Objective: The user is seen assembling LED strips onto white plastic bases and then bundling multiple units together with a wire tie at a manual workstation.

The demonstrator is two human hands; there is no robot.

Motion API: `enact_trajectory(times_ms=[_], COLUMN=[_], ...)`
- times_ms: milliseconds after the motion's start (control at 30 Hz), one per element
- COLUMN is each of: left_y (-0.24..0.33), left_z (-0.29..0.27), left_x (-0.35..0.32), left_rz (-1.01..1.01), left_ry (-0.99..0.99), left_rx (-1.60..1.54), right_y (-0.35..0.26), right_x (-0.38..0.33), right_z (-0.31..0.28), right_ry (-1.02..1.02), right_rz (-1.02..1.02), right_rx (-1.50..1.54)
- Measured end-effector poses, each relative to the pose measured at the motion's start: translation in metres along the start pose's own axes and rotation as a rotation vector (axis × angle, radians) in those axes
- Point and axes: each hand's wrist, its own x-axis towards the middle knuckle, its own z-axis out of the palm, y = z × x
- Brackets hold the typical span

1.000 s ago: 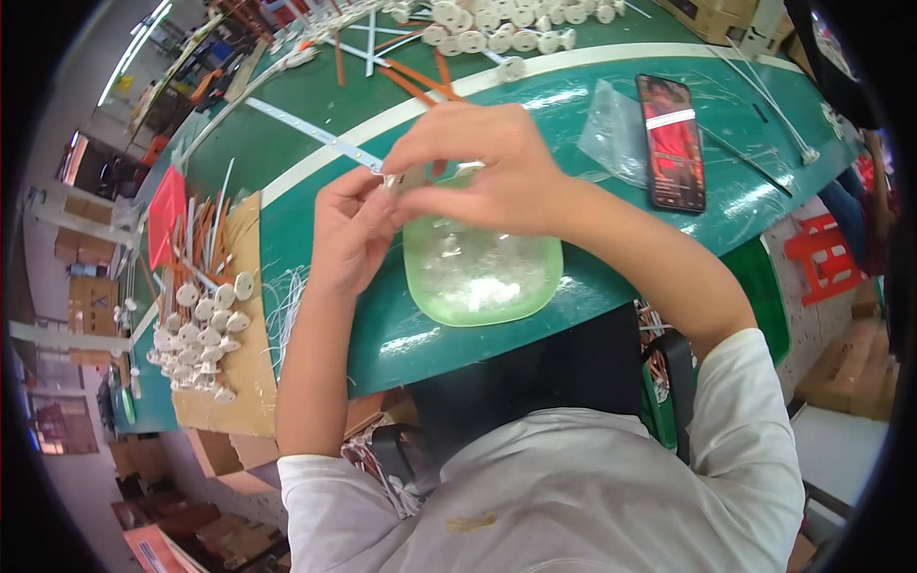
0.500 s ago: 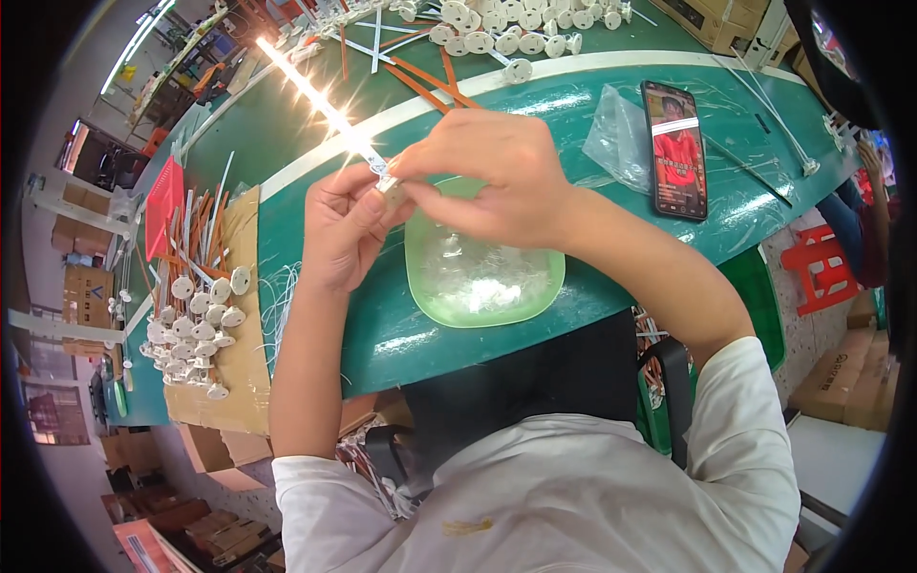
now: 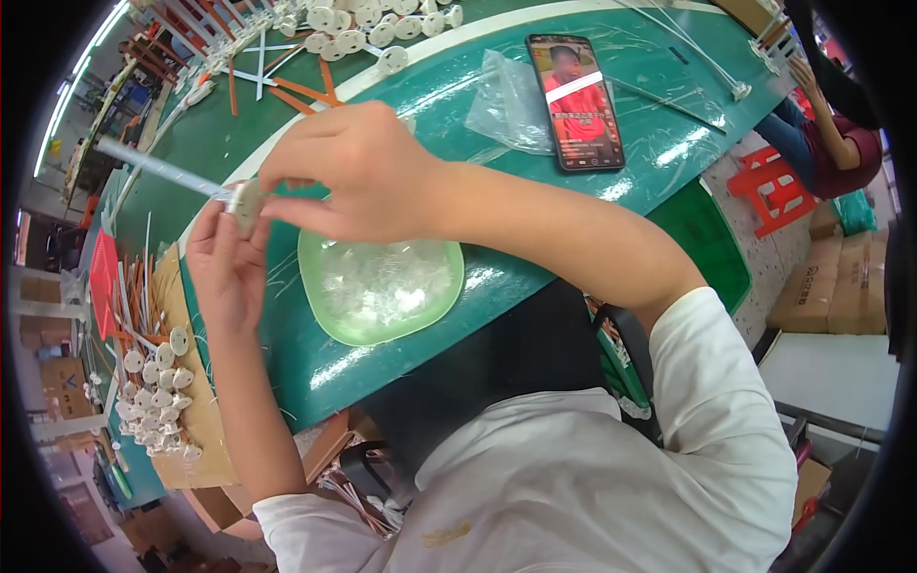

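Note:
My left hand [image 3: 227, 263] pinches an LED light stick: a narrow pale strip [image 3: 162, 170] on a round white base [image 3: 246, 208]. The strip is unlit and points to the far left. Thumb and fingers of my right hand [image 3: 358, 177] close in on the right edge of that base; whatever small piece may be between them is hidden. Below my right hand stands a light green bowl [image 3: 308, 286] holding many small clear pieces.
A phone [image 3: 585, 119] plays a video beside a clear plastic bag [image 3: 506, 105]. Strips with white bases lie heaped at the back [image 3: 368, 24] and on cardboard [image 3: 205, 449] at left. Another person [image 3: 845, 153] sits by a red stool [image 3: 774, 191] on the right.
The strip was glowing brightly and is now dark. Both hands have shifted left in view with the light stick, and its base has turned to show its round face. The view itself has swung.

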Motion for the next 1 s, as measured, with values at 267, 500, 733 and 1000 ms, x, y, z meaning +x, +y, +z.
enact_trajectory(times_ms=[267,500,733,1000], left_y=[-0.002,0.000,0.001,0.000], left_z=[-0.004,0.006,0.008,0.010], left_x=[-0.001,-0.004,-0.006,-0.006], left_rz=[-0.031,-0.043,-0.056,-0.073], left_ry=[0.037,0.019,0.023,0.008], left_rx=[0.020,0.037,0.072,0.099], right_y=[-0.011,-0.010,-0.008,-0.007], right_x=[-0.004,0.000,0.000,0.000], right_z=[-0.008,-0.012,-0.013,-0.012], right_ry=[-1.114,-1.100,-1.018,-0.956], right_rz=[0.146,0.260,0.249,0.233], right_rx=[0.194,0.331,0.329,0.280])
